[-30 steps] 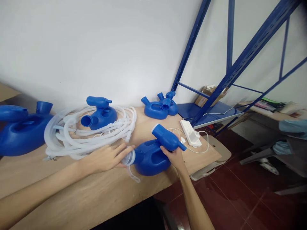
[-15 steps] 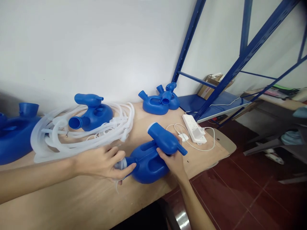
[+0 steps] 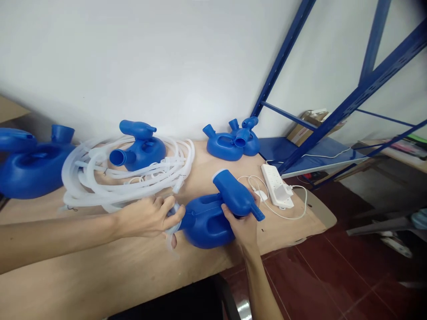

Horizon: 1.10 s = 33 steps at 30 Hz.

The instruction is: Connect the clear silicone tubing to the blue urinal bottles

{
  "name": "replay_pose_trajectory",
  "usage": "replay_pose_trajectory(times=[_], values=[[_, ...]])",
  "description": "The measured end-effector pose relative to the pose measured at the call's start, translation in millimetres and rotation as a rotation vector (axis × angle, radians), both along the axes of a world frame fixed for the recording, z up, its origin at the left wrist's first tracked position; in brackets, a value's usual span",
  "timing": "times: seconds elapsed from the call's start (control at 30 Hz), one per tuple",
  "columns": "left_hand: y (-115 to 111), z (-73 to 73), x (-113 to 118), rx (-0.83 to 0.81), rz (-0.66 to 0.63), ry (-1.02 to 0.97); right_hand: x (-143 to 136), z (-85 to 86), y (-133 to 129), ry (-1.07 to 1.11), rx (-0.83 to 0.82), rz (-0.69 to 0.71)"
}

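Observation:
A blue plastic urinal bottle (image 3: 205, 222) lies on its side on the wooden table, its neck pointing left. My left hand (image 3: 150, 216) is closed around a translucent cap (image 3: 173, 218) at the mouth of that neck; a pale strap hangs below it. My right hand (image 3: 242, 222) grips the bottle's right end from below, thumb on its near side. Above that hand sits a blue spouted piece (image 3: 235, 193) with a whitish rim at its wide end and a narrow spout pointing right. Part of the right hand's fingers is hidden behind it.
Coiled translucent hoses (image 3: 100, 195) lie behind my left arm, with another blue bottle (image 3: 147, 153) on them. More blue bottles stand at the far left (image 3: 30, 173) and by the wall (image 3: 225, 146). A white power strip (image 3: 276, 186) with cables lies right, beside a blue metal rack (image 3: 283, 58).
The camera view has swung left. My left hand has shifted its grip at the cap, with the fingers now farther over it. My right hand keeps its hold on the bottle.

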State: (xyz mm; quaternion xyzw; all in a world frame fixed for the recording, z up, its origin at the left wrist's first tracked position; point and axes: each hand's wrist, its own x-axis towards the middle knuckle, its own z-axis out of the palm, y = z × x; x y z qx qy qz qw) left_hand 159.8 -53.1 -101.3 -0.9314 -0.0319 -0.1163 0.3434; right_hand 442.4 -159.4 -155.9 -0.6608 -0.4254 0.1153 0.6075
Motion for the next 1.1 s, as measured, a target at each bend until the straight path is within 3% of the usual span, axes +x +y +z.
replay_pose_trajectory(times=[0.17, 0.27, 0.53, 0.63, 0.77, 0.93, 1.1], values=[[-12.7, -5.5, 1.3, -0.119, 0.226, -0.017, -0.2, 1.6, 3.8, -0.003, 0.055, 0.048], [-13.2, 1.4, 2.5, -0.181, 0.252, -0.010, 2.2, 2.9, 6.4, 0.002, 0.080, 0.081], [13.9, 32.1, 1.2, -0.419, -0.052, 0.183, 9.7, 10.7, 9.2, -0.034, 0.087, 0.203], [24.0, 30.0, 10.9, -0.405, -0.143, 0.203, 7.5, 10.7, 7.4, -0.049, 0.093, 0.198], [22.6, 15.9, 17.8, -0.431, -0.219, 0.084, 7.3, 10.1, 6.0, -0.042, 0.094, 0.189], [-5.3, 2.3, 12.0, -0.349, -0.062, -0.063, 9.7, 9.6, 6.4, 0.008, 0.088, 0.189], [-45.4, 3.3, 19.5, -0.431, 0.362, -0.172, 9.1, 8.8, 5.3, 0.010, 0.090, 0.182]])
